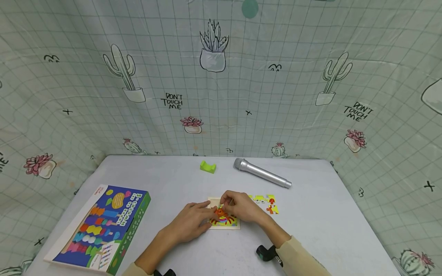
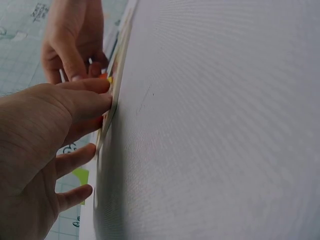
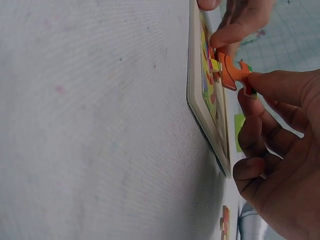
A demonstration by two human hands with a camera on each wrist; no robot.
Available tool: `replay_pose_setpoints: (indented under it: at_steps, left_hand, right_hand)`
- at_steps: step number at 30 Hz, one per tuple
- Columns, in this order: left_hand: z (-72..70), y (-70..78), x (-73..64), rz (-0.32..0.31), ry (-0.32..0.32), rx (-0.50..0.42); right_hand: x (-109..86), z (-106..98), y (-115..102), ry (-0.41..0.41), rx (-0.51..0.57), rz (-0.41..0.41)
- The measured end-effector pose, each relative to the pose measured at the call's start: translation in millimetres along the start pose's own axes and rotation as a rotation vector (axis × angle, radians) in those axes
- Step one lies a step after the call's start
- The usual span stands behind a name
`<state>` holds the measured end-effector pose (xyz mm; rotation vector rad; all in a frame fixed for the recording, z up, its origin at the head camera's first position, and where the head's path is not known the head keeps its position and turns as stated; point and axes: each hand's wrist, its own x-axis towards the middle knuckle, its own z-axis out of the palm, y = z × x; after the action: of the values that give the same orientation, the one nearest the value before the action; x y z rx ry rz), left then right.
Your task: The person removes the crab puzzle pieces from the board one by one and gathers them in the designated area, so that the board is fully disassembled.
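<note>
A small wooden jigsaw board (image 1: 224, 226) with a red and yellow picture lies on the table between the hands. My right hand (image 1: 241, 207) pinches an orange puzzle piece (image 3: 230, 73) between thumb and forefinger, tilted up over the board in the right wrist view. My left hand (image 1: 191, 221) rests along the board's left side, fingers extended, fingertips on its edge and picture. Several loose puzzle pieces (image 1: 272, 209) lie just right of the board, partly behind the right hand. Part of the picture is hidden by the fingers.
At the back of the table (image 1: 310, 214) are a silver microphone (image 1: 264, 174) and a bright green block (image 1: 208, 167) with a curved top. A colourful toy box (image 1: 103, 230) occupies the left side. A patterned cloth (image 1: 221, 88) hangs behind.
</note>
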<state>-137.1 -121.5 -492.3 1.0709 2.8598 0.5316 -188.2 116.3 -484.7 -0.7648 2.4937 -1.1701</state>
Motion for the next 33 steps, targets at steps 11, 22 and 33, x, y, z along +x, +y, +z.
replay_pose_setpoints:
  at_steps: [11, 22, 33]
  left_hand:
    - [-0.7, 1.1, 1.0, -0.001, -0.018, 0.013]
    - [-1.1, 1.3, 0.8, -0.001, -0.021, 0.021]
    - [0.3, 0.9, 0.1, -0.003, -0.010, 0.005]
  right_hand:
    - [-10.1, -15, 6, 0.065, -0.008, 0.014]
    - [-38.1, -50, 26, 0.119, -0.043, 0.090]
    - [-60.7, -69, 48, 0.081, -0.032, 0.170]
